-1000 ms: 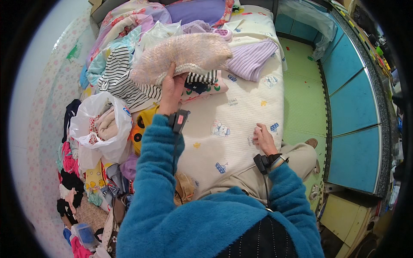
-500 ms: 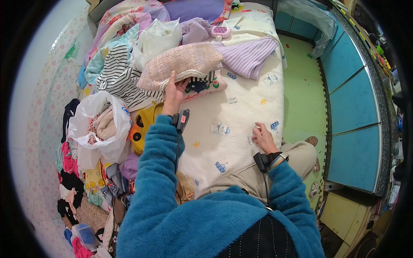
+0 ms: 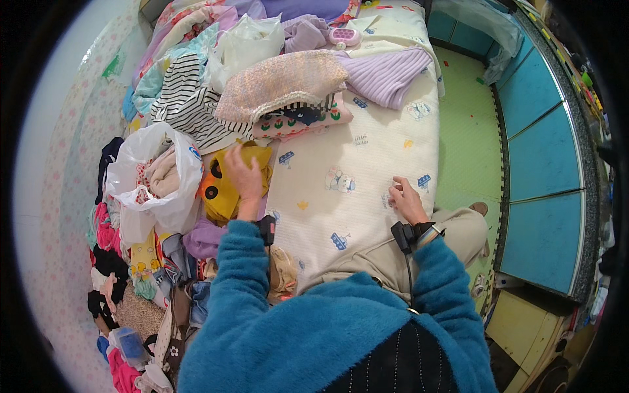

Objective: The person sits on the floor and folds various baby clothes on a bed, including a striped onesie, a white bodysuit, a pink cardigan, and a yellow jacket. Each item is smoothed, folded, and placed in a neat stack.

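My left hand (image 3: pixel 244 178) hovers over or rests on a mustard-yellow garment (image 3: pixel 259 156) with black round patches; whether they touch I cannot tell. Its fingers are apart and hold nothing. Loosely bent and empty, my right hand (image 3: pixel 407 200) lies near the bed's right edge, by my knee. Ahead of the left hand sits a stack: a speckled pink-beige knit (image 3: pixel 282 82) on top, folded pink clothing with a tulip pattern (image 3: pixel 311 123) beneath. A ribbed lilac garment (image 3: pixel 386 75) spreads out to the right of the stack.
A white plastic bag (image 3: pixel 154 183) stuffed with clothes stands at left, above a heap of mixed clothing (image 3: pixel 141 308). Behind the stack are a striped garment (image 3: pixel 187 98), another white bag (image 3: pixel 246 49) and a pink toy (image 3: pixel 345 37). Blue cabinets (image 3: pixel 544 157) line the right.
My left hand has let go of the speckled knit, which now lies on the stack, and moved back toward me to the yellow garment. My right hand stays about where it was.
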Tool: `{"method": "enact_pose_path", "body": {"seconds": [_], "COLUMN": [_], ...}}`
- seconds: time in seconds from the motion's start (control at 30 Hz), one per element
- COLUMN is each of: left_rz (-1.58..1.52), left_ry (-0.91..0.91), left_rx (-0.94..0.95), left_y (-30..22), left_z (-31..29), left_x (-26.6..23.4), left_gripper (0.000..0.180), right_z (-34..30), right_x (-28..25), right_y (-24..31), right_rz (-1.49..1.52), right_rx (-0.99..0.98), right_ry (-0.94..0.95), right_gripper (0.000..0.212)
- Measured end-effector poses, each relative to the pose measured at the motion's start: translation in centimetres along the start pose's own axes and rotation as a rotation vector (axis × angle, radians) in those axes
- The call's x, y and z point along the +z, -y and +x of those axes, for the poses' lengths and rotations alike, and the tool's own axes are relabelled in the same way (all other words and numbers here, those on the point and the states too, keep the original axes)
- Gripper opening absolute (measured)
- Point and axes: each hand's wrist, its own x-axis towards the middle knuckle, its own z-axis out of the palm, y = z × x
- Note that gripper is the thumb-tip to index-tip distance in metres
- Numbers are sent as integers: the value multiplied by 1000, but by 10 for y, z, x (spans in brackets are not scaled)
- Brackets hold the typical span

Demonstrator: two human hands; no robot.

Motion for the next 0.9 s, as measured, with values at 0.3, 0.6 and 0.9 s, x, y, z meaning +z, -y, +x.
{"method": "enact_pose_path", "body": {"seconds": [0.3,0.6,0.9], "left_rz": [358,-490,-905], "left_ry": [466,383,1139], "left_rx": [-469,13,446], "left_y": [62,-105,-242], "left_z": [-9,-57,-120], "left_x": [-27,-36,-34], "left_gripper": [48,18,18], "right_z": [-4,-6,-9], "right_x": [-3,0,-1], "right_y": [8,24,36], "right_rz": [6,246,528], "right_rx": [35,99,28], "right_ry": [42,243,526], "right_gripper": [40,42,43]}}
